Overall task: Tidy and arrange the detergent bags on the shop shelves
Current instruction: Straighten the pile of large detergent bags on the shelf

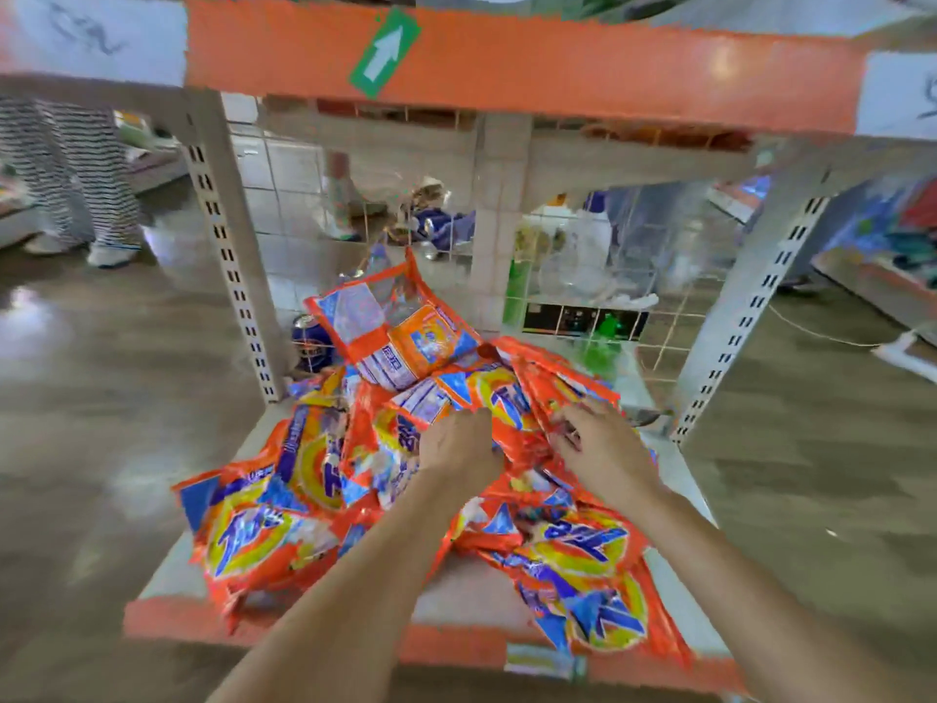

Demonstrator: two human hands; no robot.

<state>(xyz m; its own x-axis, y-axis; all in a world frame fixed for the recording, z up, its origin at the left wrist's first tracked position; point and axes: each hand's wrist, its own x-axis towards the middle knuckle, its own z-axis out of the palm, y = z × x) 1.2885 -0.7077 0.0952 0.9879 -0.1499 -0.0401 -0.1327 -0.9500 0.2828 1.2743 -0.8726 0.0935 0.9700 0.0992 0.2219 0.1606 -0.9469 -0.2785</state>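
Both hands (527, 443) grip detergent bags (512, 398) mid-shelf (471, 591), clear of its edges.

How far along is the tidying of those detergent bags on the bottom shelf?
Little looks done: the orange detergent bags lie in a loose, overlapping heap on the bottom shelf, with no neat row visible. In hand: the left hand and right hand both reach into the middle of the heap, fingers on bags. Left to do: nearly everything, including the clear-fronted multipack propped at the back and the bags near the front edge.
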